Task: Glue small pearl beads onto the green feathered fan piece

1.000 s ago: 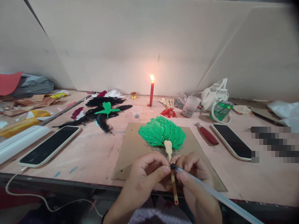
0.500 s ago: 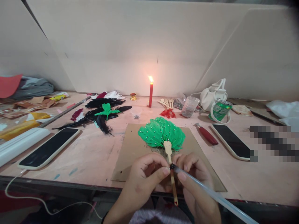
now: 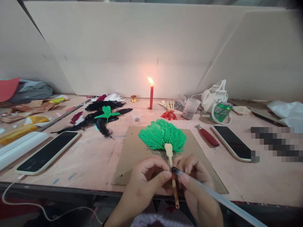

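A green feather fan (image 3: pixel 153 135) dotted with small shiny beads lies over a brown cardboard sheet (image 3: pixel 132 151). Its pale wooden handle (image 3: pixel 169 153) points toward me, and the near end is dark red. My left hand (image 3: pixel 149 179) is closed, thumb and forefinger pinched at the handle's left side. In my right hand (image 3: pixel 196 179) is a long translucent glue stick (image 3: pixel 227 203), gripped near its blackened tip. That dark tip touches or nearly touches the handle beside my left fingertips. Some fingers of both hands are hidden behind the handle and stick.
A lit red candle (image 3: pixel 151 97) stands behind the fan. Black feathers (image 3: pixel 104 105) and a phone (image 3: pixel 48 153) lie left. To the right are a red-handled tool (image 3: pixel 207 136), another phone (image 3: pixel 233 142), a plastic cup (image 3: pixel 190 108), a green can (image 3: pixel 221 112) and a white bag (image 3: pixel 213 94).
The whole view has shifted slightly. Both hands keep their grip, and the stick's black tip has barely moved at the handle.
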A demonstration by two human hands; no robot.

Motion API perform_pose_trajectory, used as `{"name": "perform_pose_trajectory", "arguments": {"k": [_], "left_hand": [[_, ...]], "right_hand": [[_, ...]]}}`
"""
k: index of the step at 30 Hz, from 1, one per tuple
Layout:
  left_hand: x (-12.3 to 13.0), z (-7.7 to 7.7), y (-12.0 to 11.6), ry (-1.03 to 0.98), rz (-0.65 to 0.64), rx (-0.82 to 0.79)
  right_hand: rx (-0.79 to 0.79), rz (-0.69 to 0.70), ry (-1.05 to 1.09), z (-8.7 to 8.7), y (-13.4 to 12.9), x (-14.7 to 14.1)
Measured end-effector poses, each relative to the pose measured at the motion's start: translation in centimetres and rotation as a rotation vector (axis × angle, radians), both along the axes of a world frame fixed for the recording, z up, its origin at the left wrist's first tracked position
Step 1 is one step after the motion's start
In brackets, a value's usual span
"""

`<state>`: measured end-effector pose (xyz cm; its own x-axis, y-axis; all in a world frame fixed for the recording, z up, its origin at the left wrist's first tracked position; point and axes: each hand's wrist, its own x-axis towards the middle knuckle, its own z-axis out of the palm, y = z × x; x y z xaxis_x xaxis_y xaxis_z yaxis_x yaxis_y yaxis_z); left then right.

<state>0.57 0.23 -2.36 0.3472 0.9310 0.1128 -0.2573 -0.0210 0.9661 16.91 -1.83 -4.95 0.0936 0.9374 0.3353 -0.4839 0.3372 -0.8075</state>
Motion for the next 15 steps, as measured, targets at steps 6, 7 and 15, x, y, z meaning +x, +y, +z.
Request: {"name": "perform_pose_trajectory", "arguments": {"k": [6, 7, 15], "left_hand": [[-0.32, -0.33, 0.02, -0.03, 0.021, 0.039], [-0.34, -0.36, 0.05, -0.023, 0.028, 0.04], [-0.48, -0.55, -0.16, 0.145, 0.07, 0.135]], "right_hand": [[0.029, -0.011, -0.041, -0.23, 0.06, 0.16], [0.034, 0.003, -0.042, -0.2, 0.05, 0.17], [0.016, -0.077, 0.082, 0.51, -0.58, 0.38]]}}
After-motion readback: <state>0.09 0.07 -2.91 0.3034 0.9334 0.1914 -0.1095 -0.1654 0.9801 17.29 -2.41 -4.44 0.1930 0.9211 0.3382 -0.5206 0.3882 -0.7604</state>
